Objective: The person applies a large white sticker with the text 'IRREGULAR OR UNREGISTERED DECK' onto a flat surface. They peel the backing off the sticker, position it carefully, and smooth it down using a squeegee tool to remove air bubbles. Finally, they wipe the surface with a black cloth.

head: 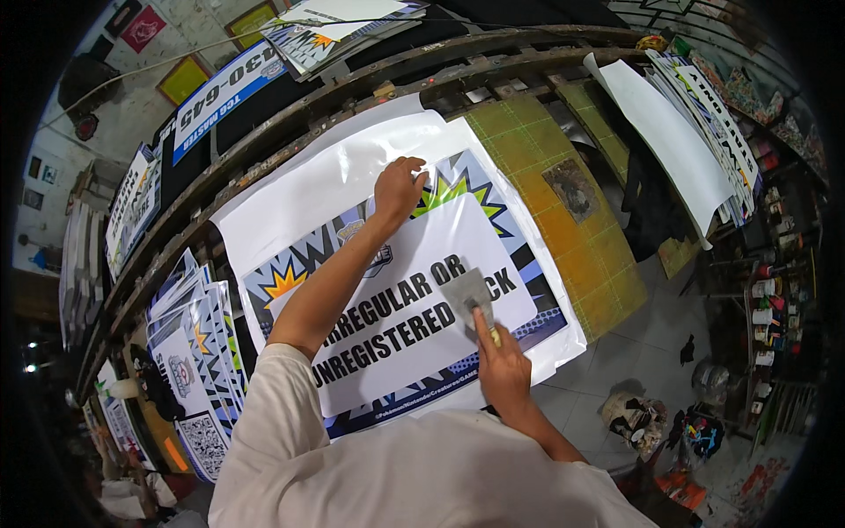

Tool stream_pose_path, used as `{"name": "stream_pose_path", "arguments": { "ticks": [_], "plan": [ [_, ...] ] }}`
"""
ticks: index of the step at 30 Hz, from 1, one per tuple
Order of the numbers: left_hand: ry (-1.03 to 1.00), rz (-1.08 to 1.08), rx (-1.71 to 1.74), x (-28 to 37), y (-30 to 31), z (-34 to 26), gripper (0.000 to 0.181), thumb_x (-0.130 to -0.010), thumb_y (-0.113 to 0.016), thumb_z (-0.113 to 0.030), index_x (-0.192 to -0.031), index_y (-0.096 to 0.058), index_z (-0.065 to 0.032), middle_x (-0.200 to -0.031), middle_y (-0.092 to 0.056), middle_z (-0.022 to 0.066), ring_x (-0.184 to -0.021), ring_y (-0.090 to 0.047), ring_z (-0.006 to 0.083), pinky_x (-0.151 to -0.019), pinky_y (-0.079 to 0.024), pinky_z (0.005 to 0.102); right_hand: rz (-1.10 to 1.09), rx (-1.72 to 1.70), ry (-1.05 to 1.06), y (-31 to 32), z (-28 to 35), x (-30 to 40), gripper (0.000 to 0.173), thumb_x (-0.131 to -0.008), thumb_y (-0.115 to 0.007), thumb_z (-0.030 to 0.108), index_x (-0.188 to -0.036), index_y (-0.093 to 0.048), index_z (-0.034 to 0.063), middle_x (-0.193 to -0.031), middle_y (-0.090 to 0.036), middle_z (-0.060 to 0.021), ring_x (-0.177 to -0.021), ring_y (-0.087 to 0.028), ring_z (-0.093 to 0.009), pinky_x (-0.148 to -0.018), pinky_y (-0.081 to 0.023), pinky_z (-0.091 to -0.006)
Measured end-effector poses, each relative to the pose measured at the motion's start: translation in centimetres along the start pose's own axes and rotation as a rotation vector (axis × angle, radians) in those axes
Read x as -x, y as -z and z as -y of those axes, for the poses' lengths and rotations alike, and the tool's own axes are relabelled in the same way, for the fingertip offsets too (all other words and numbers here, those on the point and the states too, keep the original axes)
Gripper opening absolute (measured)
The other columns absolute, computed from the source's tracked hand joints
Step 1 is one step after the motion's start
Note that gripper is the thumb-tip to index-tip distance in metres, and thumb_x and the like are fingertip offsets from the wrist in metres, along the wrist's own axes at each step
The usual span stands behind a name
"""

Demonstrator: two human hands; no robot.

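Observation:
A large printed sign sheet (422, 297) with bold black lettering and starburst patterns lies before me on white glossy sheeting (317, 171). My left hand (399, 190) rests at the sign's upper edge beside a green starburst; whether its fingers pinch the film there I cannot tell. In my right hand (503, 363) is a putty knife (467, 290), its index finger laid along the tool and its wide metal blade over the lettering. The blade appears flat on or just above the sheet.
A worn yellow-green cutting mat (561, 218) lies right of the sheet, with a dark square plate (571, 190) on it. Stacked printed signs (198, 356) stand at left, others (713, 125) at upper right. A metal rail (356, 86) runs behind. Bags (634, 422) sit on the tiled floor.

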State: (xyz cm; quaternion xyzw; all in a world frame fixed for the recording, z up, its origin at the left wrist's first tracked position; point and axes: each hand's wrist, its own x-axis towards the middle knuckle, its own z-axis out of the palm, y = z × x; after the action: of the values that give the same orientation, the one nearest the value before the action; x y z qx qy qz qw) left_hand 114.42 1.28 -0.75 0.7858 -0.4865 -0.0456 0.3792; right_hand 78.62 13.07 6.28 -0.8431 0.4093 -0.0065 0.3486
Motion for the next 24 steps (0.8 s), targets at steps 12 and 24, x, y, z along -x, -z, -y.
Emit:
{"name": "stream_pose_path", "arguments": {
  "ticks": [12, 24],
  "plan": [
    [0.061, 0.354, -0.028, -6.4, -3.1, -0.1, 0.039, -0.085, -0.076, -0.042, -0.106, -0.081, -0.0088, -0.103, -0.077, 0.0159, -0.098, -0.073, 0.0335, -0.089, -0.056, 0.0417, -0.249, 0.303, 0.242, -5.9, -2.6, -1.8, 0.068, -0.099, -0.065, 0.019, -0.155, -0.036, -0.0086, -0.159, -0.041, -0.0265, -0.150, -0.032, -0.049, -0.122, -0.027, -0.0582],
    [0.025, 0.353, 0.005, -7.9, -3.5, -3.7, 0.027, -0.083, -0.082, -0.031, -0.095, -0.081, -0.0076, -0.093, -0.078, 0.0151, -0.089, -0.074, 0.0302, -0.082, -0.055, 0.0408, -0.230, 0.302, 0.236, -5.8, -2.7, -1.7, 0.069, -0.099, -0.065, 0.019, -0.156, -0.036, -0.0064, -0.158, -0.041, -0.0292, -0.150, -0.031, -0.051, -0.122, -0.026, -0.0602]
  ]
}}
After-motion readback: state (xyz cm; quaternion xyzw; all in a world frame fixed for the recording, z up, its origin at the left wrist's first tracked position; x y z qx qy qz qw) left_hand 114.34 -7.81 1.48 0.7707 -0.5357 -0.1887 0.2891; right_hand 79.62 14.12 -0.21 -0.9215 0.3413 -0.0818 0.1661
